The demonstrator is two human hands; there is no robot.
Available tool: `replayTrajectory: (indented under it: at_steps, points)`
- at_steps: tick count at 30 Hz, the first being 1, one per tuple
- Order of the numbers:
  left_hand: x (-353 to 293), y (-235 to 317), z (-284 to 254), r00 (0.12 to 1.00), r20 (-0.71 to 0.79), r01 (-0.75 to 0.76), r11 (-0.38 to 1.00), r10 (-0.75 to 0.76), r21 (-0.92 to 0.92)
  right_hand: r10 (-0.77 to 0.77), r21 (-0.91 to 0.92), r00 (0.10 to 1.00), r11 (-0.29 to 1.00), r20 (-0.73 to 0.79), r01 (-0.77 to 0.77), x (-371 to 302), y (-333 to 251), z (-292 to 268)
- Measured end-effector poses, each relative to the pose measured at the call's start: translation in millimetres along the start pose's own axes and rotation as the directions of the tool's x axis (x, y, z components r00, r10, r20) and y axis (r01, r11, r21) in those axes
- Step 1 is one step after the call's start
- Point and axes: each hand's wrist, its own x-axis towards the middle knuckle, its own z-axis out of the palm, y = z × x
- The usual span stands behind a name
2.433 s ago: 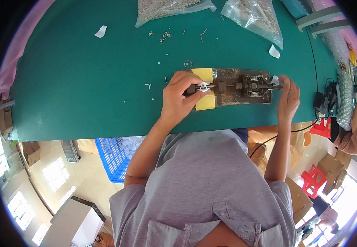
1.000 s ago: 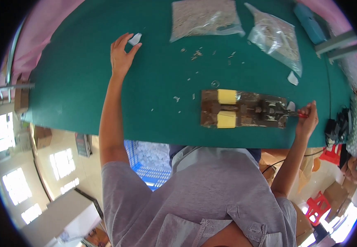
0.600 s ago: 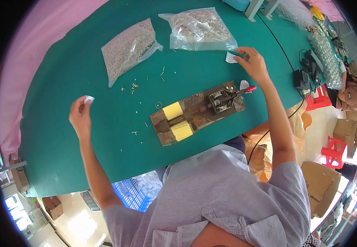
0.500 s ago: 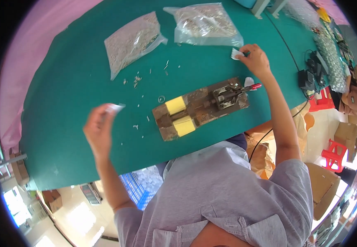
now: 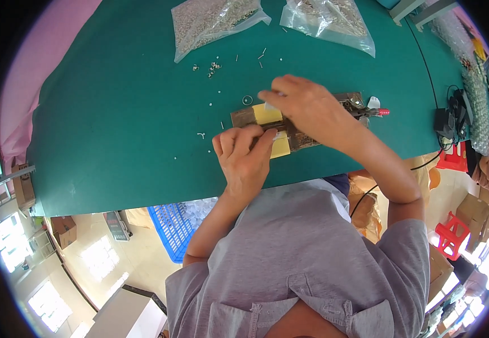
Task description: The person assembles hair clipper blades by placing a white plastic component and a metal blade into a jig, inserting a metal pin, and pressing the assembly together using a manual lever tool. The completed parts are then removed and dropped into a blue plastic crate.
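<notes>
On the green table lies a brown clamping jig with two yellow pads and a toggle clamp with a red handle. My left hand is at the jig's near left side, thumb and fingertips pinched on a small white piece over the nearer yellow pad. My right hand reaches across the jig from the right, slightly blurred, fingers closed on another white piece at the farther pad. It covers the middle of the jig and part of the clamp.
Two clear bags of small parts lie at the far side. Loose small metal bits and a clear ring are scattered beyond the jig. Black adapters with cables sit at the right edge. A blue basket stands below the table.
Both hands have come together over the jig, the left moving right and the right moving left, each with a white piece. The view has shifted, so the table things appear higher and farther right.
</notes>
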Motion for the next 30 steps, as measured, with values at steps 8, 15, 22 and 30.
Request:
replayTrajectory:
  at_steps: [8, 15, 22, 30]
  points:
    - [-1, -16, 6, 0.974, 0.06, 0.227, 0.928, -0.219, -0.296, 0.06, 0.578, 0.956, 0.785, 0.286, -0.222, 6, 7, 4]
    - [9, -25, -3, 0.967, 0.183, 0.226, 0.922, -0.174, -0.315, 0.18, 0.489, 0.981, 0.851, 0.069, -0.191, -22, -14, 3]
    - [13, -30, 1, 0.962, 0.229, 0.229, 0.895, -0.148, -0.383, 0.32, 0.442, 0.946, 0.842, 0.055, -0.31, -27, -22, 14]
    - [9, -37, 7, 0.982, 0.14, 0.172, 0.891, -0.123, -0.421, 0.416, 0.558, 0.848, 0.639, 0.327, -0.529, 2, 15, -7]
